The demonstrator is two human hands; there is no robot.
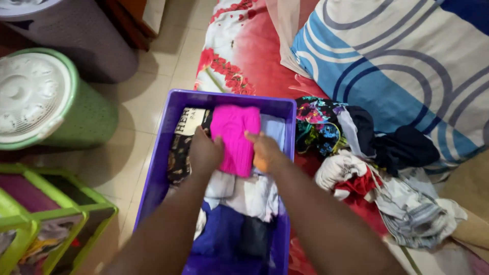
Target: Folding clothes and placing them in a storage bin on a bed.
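Both forearms reach in: left hand (pixel 205 151) and right hand (pixel 265 152), each grip closed on one folded pink garment (pixel 235 137) inside one purple bin (pixel 173 137) of folded clothes. Bed (pixel 244 56) with loose clothes pile (pixel 377 168); tiled floor (pixel 153 102), two lidded hampers.

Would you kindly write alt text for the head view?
Both hands, left hand and right hand, press a folded pink garment into a purple crate of folded clothes. A pile of loose clothes lies on the red bedsheet beside it.

Home bedroom, floral bed sheet (pixel 239 46), striped pillow (pixel 402 66), laundry hampers (pixel 46 97)
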